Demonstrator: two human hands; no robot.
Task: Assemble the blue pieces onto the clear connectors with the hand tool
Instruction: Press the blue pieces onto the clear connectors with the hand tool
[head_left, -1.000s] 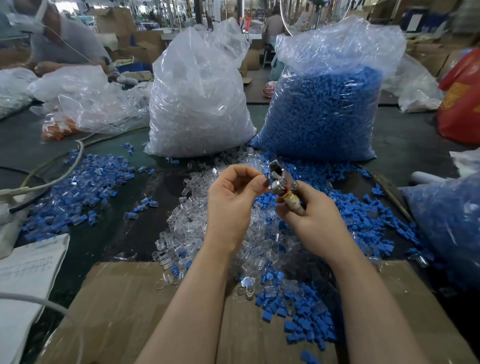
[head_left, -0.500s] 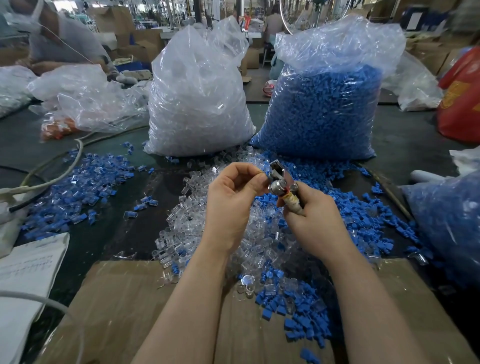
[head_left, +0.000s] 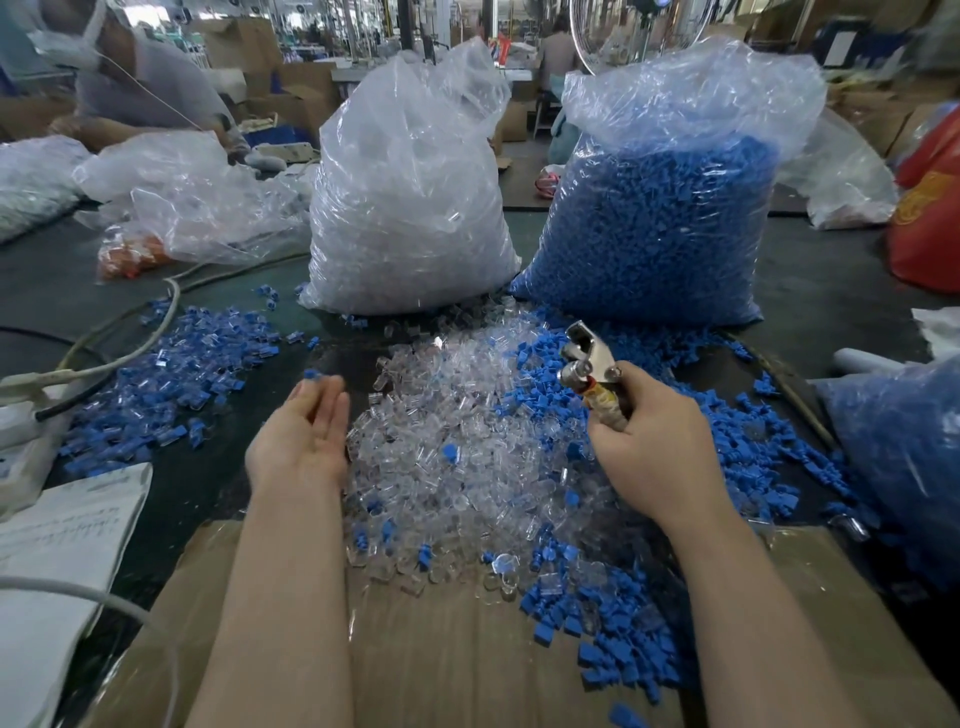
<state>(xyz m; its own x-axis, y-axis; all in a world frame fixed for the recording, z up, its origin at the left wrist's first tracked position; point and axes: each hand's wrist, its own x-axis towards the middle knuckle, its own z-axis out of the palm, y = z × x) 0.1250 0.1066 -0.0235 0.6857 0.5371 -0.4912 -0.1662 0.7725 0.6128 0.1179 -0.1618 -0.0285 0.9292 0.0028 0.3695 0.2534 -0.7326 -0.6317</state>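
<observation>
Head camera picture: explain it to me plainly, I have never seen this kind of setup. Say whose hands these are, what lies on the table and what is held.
No machine here: a person wears one camera on the head, looking down at their own bare hands. The left hand is open, fingers relaxed, with a small blue piece at its fingertips. The right hand grips a metal hand tool. Between them lies a heap of clear connectors, with loose blue pieces to the right. Behind stand a bag of clear parts and a bag of blue parts.

Dark worktable; blurred, perhaps factory.
</observation>
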